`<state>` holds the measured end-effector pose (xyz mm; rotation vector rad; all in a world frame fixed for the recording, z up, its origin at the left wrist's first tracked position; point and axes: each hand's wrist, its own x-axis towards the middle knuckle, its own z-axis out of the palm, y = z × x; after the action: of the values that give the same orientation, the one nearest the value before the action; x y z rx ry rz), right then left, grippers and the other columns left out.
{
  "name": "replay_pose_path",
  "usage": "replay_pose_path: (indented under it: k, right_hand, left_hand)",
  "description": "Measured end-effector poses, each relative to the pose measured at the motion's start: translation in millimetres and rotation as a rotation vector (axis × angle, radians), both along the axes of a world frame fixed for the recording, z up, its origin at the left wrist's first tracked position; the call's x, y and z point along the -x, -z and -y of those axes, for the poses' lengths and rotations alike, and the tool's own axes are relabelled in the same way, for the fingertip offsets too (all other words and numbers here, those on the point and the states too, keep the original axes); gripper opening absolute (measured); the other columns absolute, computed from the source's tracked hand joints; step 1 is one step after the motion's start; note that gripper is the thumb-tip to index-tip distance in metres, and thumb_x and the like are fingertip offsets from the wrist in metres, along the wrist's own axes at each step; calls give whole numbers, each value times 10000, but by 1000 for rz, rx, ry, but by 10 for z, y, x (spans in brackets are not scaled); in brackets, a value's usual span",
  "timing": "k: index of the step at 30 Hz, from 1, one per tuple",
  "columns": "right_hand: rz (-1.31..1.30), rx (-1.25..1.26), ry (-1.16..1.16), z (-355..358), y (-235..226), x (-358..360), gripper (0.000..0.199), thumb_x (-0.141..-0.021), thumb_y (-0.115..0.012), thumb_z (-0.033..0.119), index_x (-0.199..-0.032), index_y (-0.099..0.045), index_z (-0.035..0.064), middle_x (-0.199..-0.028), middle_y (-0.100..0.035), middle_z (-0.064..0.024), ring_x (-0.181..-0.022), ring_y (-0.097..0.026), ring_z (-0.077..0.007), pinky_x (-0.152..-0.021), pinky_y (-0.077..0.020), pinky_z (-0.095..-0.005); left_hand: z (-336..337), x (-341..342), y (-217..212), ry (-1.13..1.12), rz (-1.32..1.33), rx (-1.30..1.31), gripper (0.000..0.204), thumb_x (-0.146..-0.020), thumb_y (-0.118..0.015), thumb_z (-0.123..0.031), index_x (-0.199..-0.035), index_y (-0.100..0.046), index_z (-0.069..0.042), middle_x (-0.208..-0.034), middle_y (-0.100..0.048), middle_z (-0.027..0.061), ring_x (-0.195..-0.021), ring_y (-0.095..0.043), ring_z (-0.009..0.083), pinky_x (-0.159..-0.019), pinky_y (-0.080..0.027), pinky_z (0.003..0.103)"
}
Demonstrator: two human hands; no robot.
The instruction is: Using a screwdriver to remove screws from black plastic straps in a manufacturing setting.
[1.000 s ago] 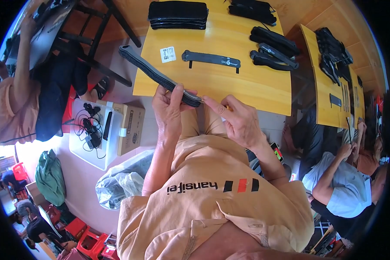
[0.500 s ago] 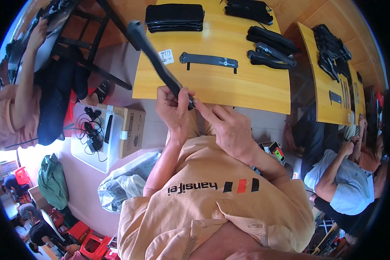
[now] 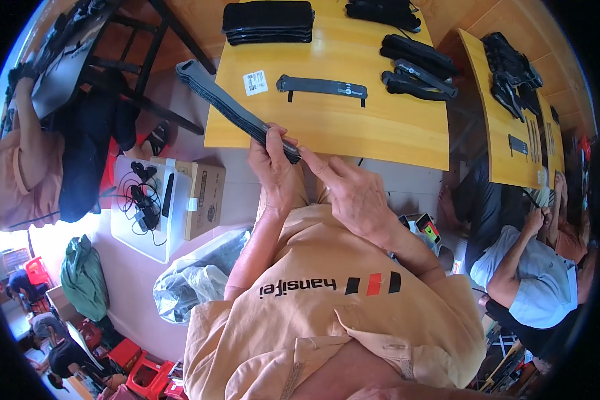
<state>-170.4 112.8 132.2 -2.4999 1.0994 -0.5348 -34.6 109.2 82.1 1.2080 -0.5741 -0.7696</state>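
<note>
My left hand (image 3: 271,170) is closed round the near end of a bundle of long dark grey straps (image 3: 220,103). The bundle slants up and left past the table's near left corner, its layered edges showing and its far end rounded. My right hand (image 3: 353,200) has the index finger stretched out, its tip at the strap ends beside my left hand. The other right fingers are bent, with nothing visible in them. On the yellow table (image 3: 393,140) ahead lies a single grey strap (image 3: 323,87) with two short black tabs. Left of it is a white printed label sheet (image 3: 255,83).
A neat stack of black straps (image 3: 268,23) lies at the table's far left; looser strap bundles (image 3: 417,63) lie at its right. A white bin (image 3: 173,200) with black cables and a cardboard box (image 3: 207,193) stand at lower left. Other people work on both sides.
The strap bundle has tipped lower and further left, and its layers now show fanned along the edge. My right index finger stays near the strap ends.
</note>
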Motion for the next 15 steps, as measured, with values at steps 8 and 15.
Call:
replay_pose_path:
  k: [8, 15]
  right_hand:
    - [81, -78, 40, -17, 33, -10, 516, -740, -534, 8, -1237, -492, 140, -698, -532, -76, -664, -563, -244, -592, -484, -351]
    - [206, -90, 39, 28, 147, -39, 478, -752, -530, 2, -1210, -521, 140, -681, -539, -83, -667, -562, -239, -575, -462, -357]
  left_hand:
    - [-15, 45, 29, -43, 104, 37, 152, -876, -450, -122, -824, -509, 9, -716, -519, 43, -613, -507, 91, -572, -412, 222]
    - [34, 96, 69, -138, 171, 77, 194, -871, -437, -169, -791, -504, -5, -667, -530, 42, -602, -513, 92, -570, -410, 218]
